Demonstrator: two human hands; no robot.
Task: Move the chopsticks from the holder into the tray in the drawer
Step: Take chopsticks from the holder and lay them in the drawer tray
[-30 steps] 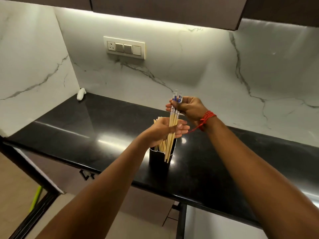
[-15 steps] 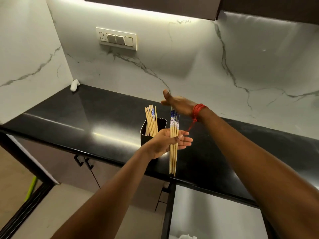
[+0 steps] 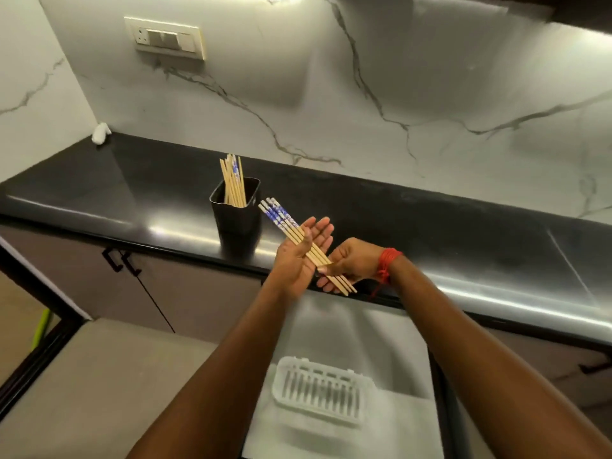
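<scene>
Chopsticks [image 3: 288,225] now lie slanted across my left hand [image 3: 294,260], thumb pinning them, no longer upright. My right hand [image 3: 357,263], spread before, pinches their thin ends.

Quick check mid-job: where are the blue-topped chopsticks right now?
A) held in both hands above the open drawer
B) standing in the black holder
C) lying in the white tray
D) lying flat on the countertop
A: the blue-topped chopsticks lie across the left hand under its thumb, the right hand holds their lower ends, and the white tray below holds none.
</scene>
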